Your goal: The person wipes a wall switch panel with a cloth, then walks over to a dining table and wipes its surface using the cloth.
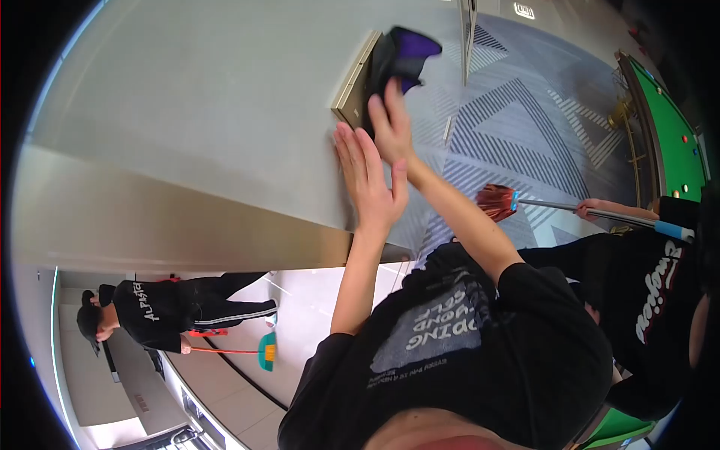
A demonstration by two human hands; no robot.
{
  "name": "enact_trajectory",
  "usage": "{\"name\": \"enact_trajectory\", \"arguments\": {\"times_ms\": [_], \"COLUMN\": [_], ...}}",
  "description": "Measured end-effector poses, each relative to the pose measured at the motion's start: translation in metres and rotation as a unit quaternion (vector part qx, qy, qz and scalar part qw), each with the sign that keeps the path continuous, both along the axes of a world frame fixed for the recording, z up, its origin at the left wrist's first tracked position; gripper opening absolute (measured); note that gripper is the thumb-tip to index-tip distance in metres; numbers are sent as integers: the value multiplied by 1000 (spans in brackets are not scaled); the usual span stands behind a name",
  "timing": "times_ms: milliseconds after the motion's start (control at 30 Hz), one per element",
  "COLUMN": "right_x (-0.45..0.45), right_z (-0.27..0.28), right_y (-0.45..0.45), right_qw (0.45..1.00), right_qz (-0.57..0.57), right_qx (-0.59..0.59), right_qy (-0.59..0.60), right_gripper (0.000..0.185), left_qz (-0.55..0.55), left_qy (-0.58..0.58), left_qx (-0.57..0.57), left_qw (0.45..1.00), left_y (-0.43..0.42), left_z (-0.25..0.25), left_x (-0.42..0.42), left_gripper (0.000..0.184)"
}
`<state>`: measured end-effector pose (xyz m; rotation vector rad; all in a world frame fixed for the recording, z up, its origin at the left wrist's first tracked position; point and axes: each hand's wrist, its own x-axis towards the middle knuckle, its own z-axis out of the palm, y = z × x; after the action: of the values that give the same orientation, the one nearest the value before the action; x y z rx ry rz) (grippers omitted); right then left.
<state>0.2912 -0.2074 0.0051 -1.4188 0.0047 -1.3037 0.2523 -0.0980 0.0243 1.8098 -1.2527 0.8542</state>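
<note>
From my end I see the right hand meeting a black-and-purple cloth at its lower end, fingers mostly stretched out over the dark part. I can't tell whether they pinch it or only press it. The cloth lies along the side of a tan, box-like block that stands out from a wide grey panel, its purple end flaring loose away from the block. The left hand is spread nearly flat, holding nothing, fingertips just beside the block's lower end; whether the palm bears on the panel I can't make out.

I'd judge the cloth light, limp and hard to damage, folding wherever it isn't backed. I'd take it by the bunched black middle, several layers under the fingers, since a hold at one end leaves the purple flap swinging. The block looks stiff and fixed, and the panel smooth enough that a flat palm might slide.

Beyond, over the patterned carpet, another person holds a mop with a reddish head; a second person, in a cap, holds a teal-and-orange broom.
</note>
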Motion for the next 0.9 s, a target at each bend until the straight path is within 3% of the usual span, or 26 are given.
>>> {"name": "enact_trajectory", "arguments": {"times_ms": [67,133,200,233,267,333,433,467,533,633,667,700,733,767,800,867,900], "right_x": [-10,-18,-13,6,26,39,46,50,29,43,53,65,63,63,73,64,51], "right_z": [-24,-29,-33,-34,-44,-3,-10,-36,-8,-18,-25,-36,-14,10,-13,-44,-33], "right_y": [12,17,20,8,5,-15,-8,-5,-6,-34,-41,-45,-45,-51,-49,-33,-35], "right_qw": [999,983,934,928,969,993,990,982,962,937,937,987,997,990,955,969,958], "right_qz": [36,-31,-98,-88,52,-82,-143,-150,-88,-53,-49,-9,32,-134,-260,-167,-68], "right_qx": [-16,-179,-341,-357,-225,-69,-10,-108,-227,-332,-331,-159,19,-31,-140,-167,-253], "right_qy": [28,-2,-31,-62,-81,-47,-10,-49,-124,-100,-98,-20,63,-18,10,-76,-118], "right_gripper": [50,45,40,36,36,37,33,30,30,36,36,38,40,42,44,48,57], "left_qz": [-39,-36,-15,0,1,-32,-22,-21,-22,-7,7,13,17,25,27,25,29], "left_qy": [-17,1,48,44,48,60,52,52,49,58,60,53,57,54,48,38,21], "left_qx": [-26,-35,-92,-98,-97,-89,-67,-59,-74,-70,-54,-42,-41,-46,-54,-71,-89], "left_qw": [999,999,994,994,994,994,996,997,996,996,997,998,997,997,997,996,995], "left_y": [4,13,21,24,25,19,5,1,-9,-15,-17,-16,-16,-17,-20,-25,-28], "left_z": [-16,-18,-19,-22,-25,-22,-21,-20,-17,-20,-21,-19,-20,-20,-21,-25,-27], "left_x": [7,6,-2,-4,-2,6,18,22,32,36,36,35,35,35,38,39,42], "left_gripper": [69,70,71,73,73,73,74,75,75,76,76,77,77,76,76,73,70]}}
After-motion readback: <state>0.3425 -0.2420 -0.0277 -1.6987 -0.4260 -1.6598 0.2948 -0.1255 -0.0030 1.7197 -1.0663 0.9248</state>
